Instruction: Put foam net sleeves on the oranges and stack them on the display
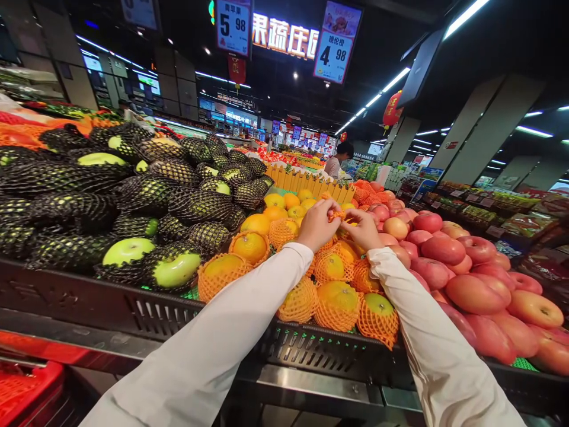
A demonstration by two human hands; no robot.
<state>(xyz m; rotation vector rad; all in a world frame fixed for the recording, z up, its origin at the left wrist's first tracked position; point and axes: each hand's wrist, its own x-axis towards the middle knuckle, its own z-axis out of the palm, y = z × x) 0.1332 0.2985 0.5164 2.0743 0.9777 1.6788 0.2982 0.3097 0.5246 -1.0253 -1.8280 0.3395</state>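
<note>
Both hands are seen stretched out over a fruit display, with white sleeves (249,314) covering the arms. The left hand (316,224) and the right hand (365,229) are brought together at the centre of the view, just above the heap of oranges (338,299). A piece of orange foam netting (336,216) is pinched between them: the fingers of the left hand are curled closed on it from the 9 o'clock side, and those of the right hand are curled closed on it from the 3 o'clock side. Whether a fruit is wrapped inside that netting cannot be told, as it is largely hidden by the fingers.

The netted oranges are piled directly below and at 6 o'clock of the hands, each one sleeved in orange mesh, inside a black slotted crate rim (311,350). At 9 o'clock of the hands, green apples (128,250) are stacked in black mesh sleeves. At 3 to 4 o'clock, red apples (475,293) are heaped bare, touching the oranges' edge. At 12 o'clock, behind the hands, a low yellow picket divider (311,184) is set across the display, and another person (338,159) is seen further back. Overhead, price signs reading 5.98 (233,25) and 4.98 (334,46) are hung. At 8 o'clock, in the lower corner, a red basket (26,388) is partly shown.
</note>
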